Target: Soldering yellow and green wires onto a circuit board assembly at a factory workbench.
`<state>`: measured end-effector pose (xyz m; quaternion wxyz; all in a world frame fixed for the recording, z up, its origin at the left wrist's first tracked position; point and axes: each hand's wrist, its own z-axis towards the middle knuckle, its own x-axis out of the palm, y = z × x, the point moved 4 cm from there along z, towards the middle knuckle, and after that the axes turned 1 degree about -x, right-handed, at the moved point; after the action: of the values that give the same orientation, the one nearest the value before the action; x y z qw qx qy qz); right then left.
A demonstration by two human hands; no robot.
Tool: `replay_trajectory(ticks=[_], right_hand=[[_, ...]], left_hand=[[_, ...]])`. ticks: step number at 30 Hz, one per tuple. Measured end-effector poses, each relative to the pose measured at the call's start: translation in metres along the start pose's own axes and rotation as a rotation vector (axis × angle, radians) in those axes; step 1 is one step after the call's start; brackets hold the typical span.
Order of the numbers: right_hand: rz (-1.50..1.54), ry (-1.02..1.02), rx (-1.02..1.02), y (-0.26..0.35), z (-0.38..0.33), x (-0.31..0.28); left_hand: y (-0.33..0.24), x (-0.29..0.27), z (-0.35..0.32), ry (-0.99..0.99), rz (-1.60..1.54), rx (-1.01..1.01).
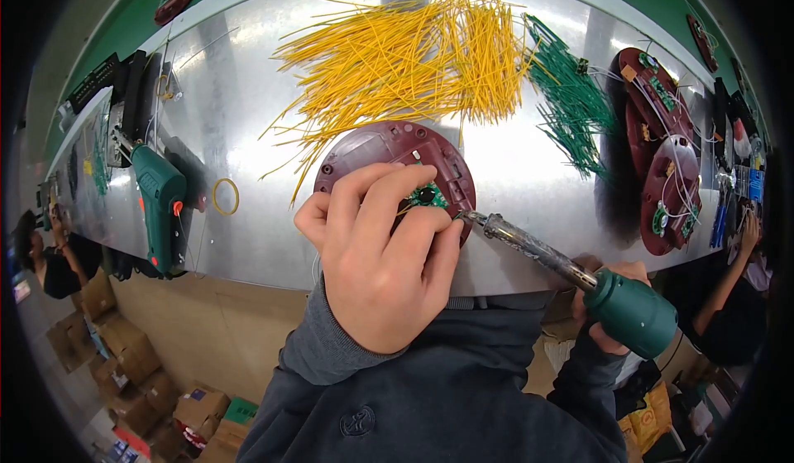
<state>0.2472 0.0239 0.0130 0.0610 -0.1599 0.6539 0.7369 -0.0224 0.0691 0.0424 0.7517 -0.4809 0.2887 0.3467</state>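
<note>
My left hand is curled over a round dark red plastic housing on the metal bench. Its bent fingers close around a small green circuit board in the housing; what the fingertips pinch is hidden beneath them. In my right hand is a soldering iron with a green handle, partly hiding the hand. The iron's tip touches or nearly touches the right edge of the housing, beside my left fingertips.
Beyond the housing lie a pile of yellow wires and a bundle of green wires. Wired dark red housings are stacked at right. A green pistol-shaped tool and a yellow ring lie at left. Other people work at both sides.
</note>
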Motion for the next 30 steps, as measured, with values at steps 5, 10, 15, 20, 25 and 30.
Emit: replay_trajectory(ticks=[5, 10, 15, 20, 25, 30], right_hand=[[-0.134, 0.022, -0.075, 0.001, 0.001, -0.001], [-0.291, 0.037, -0.136, 0.002, -0.001, -0.003], [-0.362, 0.008, -0.114, 0.005, 0.0, 0.0], [-0.129, 0.122, -0.181, 0.005, 0.015, 0.001], [-0.077, 0.139, -0.261, 0.007, 0.018, 0.001], [-0.064, 0.094, -0.143, 0.008, 0.016, 0.004]], left_hand=[[-0.001, 0.0, 0.0, 0.007, 0.02, -0.038], [-0.001, 0.001, 0.0, 0.017, 0.005, -0.01], [-0.001, 0.0, 0.0, 0.015, 0.021, -0.034], [-0.001, 0.0, 0.001, 0.019, 0.019, -0.036], [-0.001, 0.001, 0.001, 0.016, 0.018, -0.036], [0.0, 0.0, 0.0, 0.004, 0.008, -0.026]])
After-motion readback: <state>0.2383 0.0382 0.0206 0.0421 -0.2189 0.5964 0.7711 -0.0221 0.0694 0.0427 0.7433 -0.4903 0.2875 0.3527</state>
